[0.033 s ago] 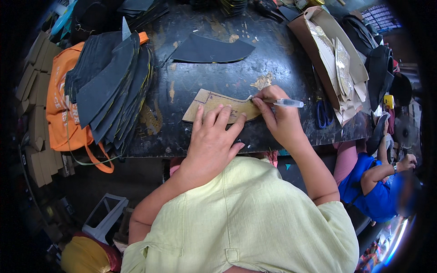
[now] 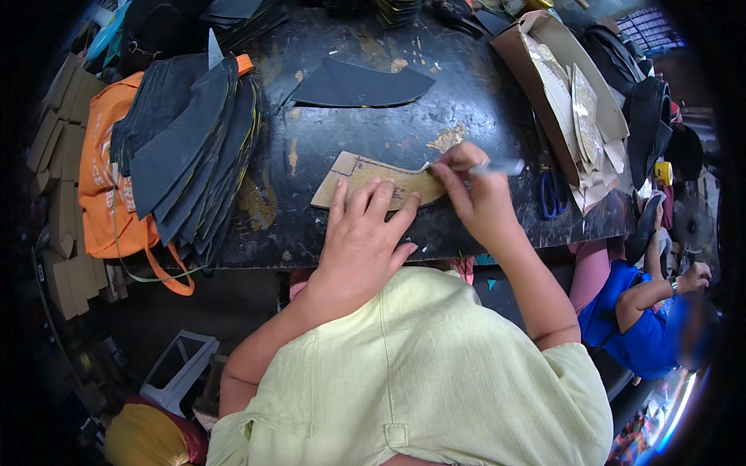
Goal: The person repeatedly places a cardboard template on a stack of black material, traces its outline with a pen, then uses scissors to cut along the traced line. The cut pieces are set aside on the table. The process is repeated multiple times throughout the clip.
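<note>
A tan cardboard template with pen lines and handwriting on it lies on the dark table in front of me. Along its lower left a thin dark edge shows beneath it. My left hand presses down on the template with its fingers spread flat. At the template's right end, my right hand pinches a pen. The pen's clear barrel points right and looks blurred; its tip is hidden by my fingers. Farther back on the table rests a single curved dark sheet piece.
Left, a thick stack of dark cut pieces leans over an orange bag. Blue-handled scissors lie by an opened cardboard box holding paper pieces on the right. A person in a blue shirt sits at lower right.
My right hand has shifted slightly up and left, its pen now blurred by motion and tilted a little higher. My left hand and the template have stayed put.
</note>
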{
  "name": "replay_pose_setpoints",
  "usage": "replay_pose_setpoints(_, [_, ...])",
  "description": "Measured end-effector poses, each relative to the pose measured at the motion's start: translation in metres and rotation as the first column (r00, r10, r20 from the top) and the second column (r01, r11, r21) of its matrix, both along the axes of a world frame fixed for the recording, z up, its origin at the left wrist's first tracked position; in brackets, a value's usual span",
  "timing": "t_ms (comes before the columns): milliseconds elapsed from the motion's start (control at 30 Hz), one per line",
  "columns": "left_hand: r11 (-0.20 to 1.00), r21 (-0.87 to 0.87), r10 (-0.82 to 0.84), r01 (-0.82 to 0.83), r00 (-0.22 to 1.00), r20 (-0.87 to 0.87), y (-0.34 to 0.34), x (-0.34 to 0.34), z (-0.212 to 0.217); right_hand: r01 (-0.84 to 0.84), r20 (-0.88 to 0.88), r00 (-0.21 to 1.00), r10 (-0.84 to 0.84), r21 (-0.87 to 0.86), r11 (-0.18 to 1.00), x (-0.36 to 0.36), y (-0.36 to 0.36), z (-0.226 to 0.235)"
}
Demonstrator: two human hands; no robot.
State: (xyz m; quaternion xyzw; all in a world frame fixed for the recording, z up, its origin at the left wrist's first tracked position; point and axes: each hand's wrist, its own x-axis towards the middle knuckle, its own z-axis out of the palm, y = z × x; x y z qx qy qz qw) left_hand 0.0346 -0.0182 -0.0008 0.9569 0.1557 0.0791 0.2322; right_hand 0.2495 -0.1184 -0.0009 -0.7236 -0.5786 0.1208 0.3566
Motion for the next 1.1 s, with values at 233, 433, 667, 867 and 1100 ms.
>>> replay_pose_setpoints(233, [1.000,-0.017,0.008,-0.008,1.000,0.020,-0.001,0.000,0.000,-0.060,-0.088,0.994,0.057,-0.030,0.998,0.002,0.004,0.003])
replay_pose_setpoints(433, [1.000,-0.012,0.005,-0.005,1.000,0.020,0.000,-0.001,-0.001,0.019,-0.281,0.959,-0.021,-0.007,1.000,-0.001,0.005,-0.005])
replay_pose_setpoints(667, [1.000,-0.009,0.007,-0.007,1.000,0.015,-0.001,-0.002,-0.003,0.020,-0.318,0.948,-0.031,-0.035,0.999,-0.010,0.007,-0.007])
replay_pose_setpoints(867, [1.000,-0.028,0.010,-0.010,1.000,0.023,-0.001,-0.002,-0.004,0.151,-0.589,0.797,-0.134,-0.021,0.988,-0.011,0.013,-0.011])
replay_pose_setpoints(1100, [1.000,-0.017,0.015,-0.014,1.000,0.013,-0.001,-0.001,-0.005,0.170,-0.642,0.750,-0.157,-0.043,0.985,-0.018,0.018,-0.012])
